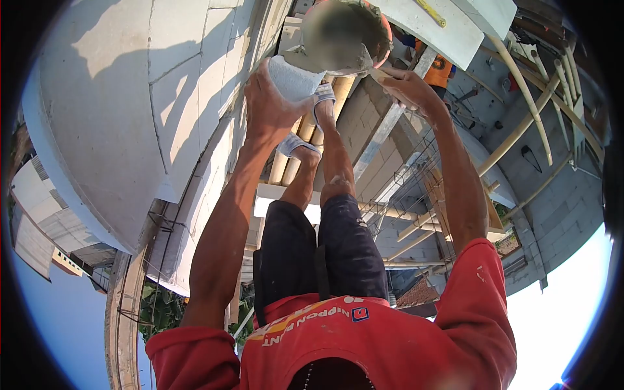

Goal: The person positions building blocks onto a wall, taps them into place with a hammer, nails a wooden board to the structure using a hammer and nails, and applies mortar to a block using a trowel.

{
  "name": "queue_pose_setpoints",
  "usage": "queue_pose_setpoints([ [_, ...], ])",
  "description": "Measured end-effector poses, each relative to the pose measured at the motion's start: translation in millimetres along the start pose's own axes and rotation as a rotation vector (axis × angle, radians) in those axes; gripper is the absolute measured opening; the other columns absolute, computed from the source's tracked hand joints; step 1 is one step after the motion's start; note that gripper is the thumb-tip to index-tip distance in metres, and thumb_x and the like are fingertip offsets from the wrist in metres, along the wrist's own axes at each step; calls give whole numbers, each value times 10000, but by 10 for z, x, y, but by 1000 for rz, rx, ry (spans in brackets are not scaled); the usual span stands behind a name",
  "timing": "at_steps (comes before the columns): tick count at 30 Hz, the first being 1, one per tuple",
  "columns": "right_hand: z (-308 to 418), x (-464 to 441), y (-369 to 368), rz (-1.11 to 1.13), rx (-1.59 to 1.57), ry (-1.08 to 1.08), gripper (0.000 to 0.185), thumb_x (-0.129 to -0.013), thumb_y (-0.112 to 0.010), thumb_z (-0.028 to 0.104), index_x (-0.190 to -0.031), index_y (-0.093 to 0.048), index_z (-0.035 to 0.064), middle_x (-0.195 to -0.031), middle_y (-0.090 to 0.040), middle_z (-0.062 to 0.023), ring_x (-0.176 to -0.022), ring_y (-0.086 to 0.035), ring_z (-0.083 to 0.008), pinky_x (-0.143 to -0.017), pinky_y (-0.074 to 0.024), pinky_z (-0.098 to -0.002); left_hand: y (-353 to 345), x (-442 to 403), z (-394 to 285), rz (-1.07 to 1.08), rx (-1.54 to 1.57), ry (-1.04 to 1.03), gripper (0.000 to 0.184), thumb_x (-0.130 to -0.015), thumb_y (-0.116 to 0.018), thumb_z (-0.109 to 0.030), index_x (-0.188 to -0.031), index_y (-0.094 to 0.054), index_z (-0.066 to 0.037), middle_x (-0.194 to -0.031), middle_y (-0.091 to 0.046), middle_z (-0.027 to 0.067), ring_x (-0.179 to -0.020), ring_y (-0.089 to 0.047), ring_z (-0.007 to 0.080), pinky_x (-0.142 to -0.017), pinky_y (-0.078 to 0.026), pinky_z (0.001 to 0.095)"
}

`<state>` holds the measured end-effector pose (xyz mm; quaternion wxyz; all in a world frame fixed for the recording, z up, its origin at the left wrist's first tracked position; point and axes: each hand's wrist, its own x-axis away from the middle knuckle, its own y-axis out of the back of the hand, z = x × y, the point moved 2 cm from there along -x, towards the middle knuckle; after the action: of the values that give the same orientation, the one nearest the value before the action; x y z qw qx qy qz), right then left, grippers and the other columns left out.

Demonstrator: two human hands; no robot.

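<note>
My left hand (268, 104) grips a pale, whitish block (294, 79), its fingers wrapped around the side. Wet grey mortar (311, 61) lies along the block's far edge. In my right hand (408, 90) is the handle of a trowel (354, 70), fingers closed around it; mortar coats the blade, which sits close to the block. Just beyond both hands is an orange-rimmed bucket (388, 32) with grey mortar inside. A blurred patch hides part of its contents.
I stand in sandals on bamboo poles (278, 168) high above the ground. A pale block wall (117, 97) rises on the left. Rebar (422, 170) and more bamboo (520, 148) are to the right. Below, a person in orange (440, 70) is partly visible.
</note>
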<state>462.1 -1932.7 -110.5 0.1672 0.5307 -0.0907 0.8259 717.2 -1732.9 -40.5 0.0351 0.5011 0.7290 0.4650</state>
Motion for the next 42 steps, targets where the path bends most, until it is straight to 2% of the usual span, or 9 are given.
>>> queue_pose_setpoints([
  [4, -212, 615, 11, -22, -324, 37, 602, -888, -704, 369, -1409, -565, 102, -898, -645, -7, -689, -580, -101, -597, -497, -268, -20, -59, -56, 20, -18, -40, 1084, -665, -869, -358, -1454, -250, 54, -1310, -455, 303, -1247, -434, 456, -1063, -367, 536],
  [7, -112, 1071, -164, -113, -199, 115, 619, -902, -698, 382, -1423, -539, 89, -984, -641, -34, -723, -578, -99, -620, -497, -262, -128, -129, -88, 18, -70, -61, 1087, -673, -872, -381, -1444, -254, 73, -1307, -460, 298, -1240, -438, 454, -1060, -366, 528],
  [14, 231, 1663, -1022, -443, 300, 269, 582, -899, -719, 280, -1430, -531, 132, -1092, -631, -101, -870, -647, -248, -786, -537, -378, -296, -272, -398, 62, -94, 6, 1123, -649, -891, -440, -1423, -282, 101, -1255, -497, 294, -1160, -498, 440, -997, -418, 514],
  [17, 327, 1937, -975, -420, 250, 285, 551, -891, -702, 211, -1415, -542, 149, -1067, -630, -135, -971, -650, -318, -824, -538, -413, -278, -250, -332, 57, -62, -22, 1124, -644, -897, -430, -1424, -281, 95, -1261, -492, 294, -1174, -490, 445, -1003, -420, 517],
  [20, 258, 2023, -789, -431, 330, 298, 560, -885, -711, 211, -1417, -542, 159, -1085, -630, -125, -971, -659, -299, -825, -544, -407, -193, -192, -258, 87, 2, -48, 1129, -639, -898, -428, -1426, -277, 90, -1293, -470, 300, -1221, -472, 443, -1036, -409, 510],
  [25, -17, 1467, -668, -481, 515, 316, 569, -890, -698, 224, -1431, -523, 250, -1130, -603, -84, -963, -659, -300, -823, -553, -423, -24, -70, -180, 116, 123, -20, 1154, -661, -877, -468, -1448, -247, 94, -1396, -397, 317, -1311, -433, 421, -1097, -378, 479],
  [30, -302, 839, -593, -467, 519, 188, 544, -930, -655, 284, -1447, -499, 220, -1172, -607, -127, -1098, -618, -340, -911, -513, -450, 173, 104, -167, 103, 263, 108, 1134, -663, -882, -469, -1440, -270, 86, -1336, -467, 282, -1245, -507, 368, -1053, -419, 444],
  [36, -108, -46, -507, -499, 656, 96, 487, -942, -574, 265, -1417, -503, 186, -1197, -582, -170, -1058, -645, -404, -891, -527, -490, 238, 335, 31, 33, 642, 644, 996, -711, -866, -440, -1406, -355, 58, -1266, -540, 224, -1168, -569, 333, -1014, -450, 412],
  [42, -80, -785, -663, -528, 856, 113, 453, -915, -596, 259, -1346, -550, 126, -1190, -613, -166, -1007, -678, -393, -841, -548, -488, 226, 693, 320, 18, 1182, 846, 1055, -759, -762, -565, -1504, -269, -3, -1440, -369, 240, -1365, -412, 371, -1100, -413, 544],
])
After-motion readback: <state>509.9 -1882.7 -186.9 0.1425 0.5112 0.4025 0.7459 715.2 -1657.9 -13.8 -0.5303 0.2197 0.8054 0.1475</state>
